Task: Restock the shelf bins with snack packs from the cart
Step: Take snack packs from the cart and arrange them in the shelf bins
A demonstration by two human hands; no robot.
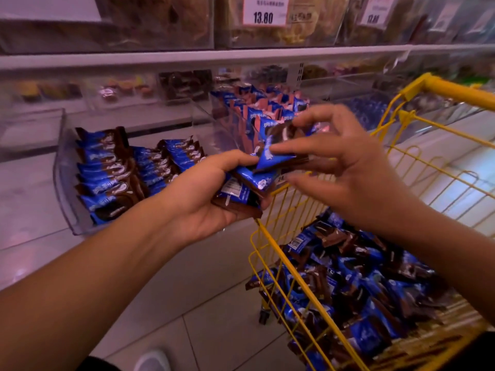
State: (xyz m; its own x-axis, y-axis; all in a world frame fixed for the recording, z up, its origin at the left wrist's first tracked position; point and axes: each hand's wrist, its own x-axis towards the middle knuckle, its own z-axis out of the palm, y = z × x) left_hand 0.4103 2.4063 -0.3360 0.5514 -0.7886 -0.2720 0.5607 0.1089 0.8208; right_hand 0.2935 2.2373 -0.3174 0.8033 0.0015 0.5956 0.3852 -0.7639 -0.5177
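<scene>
My left hand (pixel 203 202) grips a small stack of blue-and-brown snack packs (pixel 245 187) in front of the shelf. My right hand (pixel 348 167) is just to its right, fingers spread, thumb and forefinger pinching the top snack pack (pixel 281 156) of that stack. To the left, a clear shelf bin (pixel 63 183) holds rows of the same packs (pixel 112 170) standing on edge. Below my right arm, the yellow wire cart (pixel 442 89) carries a loose heap of these packs (pixel 361 277).
A second clear bin (pixel 214 124) behind my hands holds blue-and-pink packs (pixel 267 108). More clear bins line the shelf and the upper shelf, with a price tag (pixel 263 12) reading 13.80. The floor is tiled; my shoe (pixel 152 360) shows at the bottom.
</scene>
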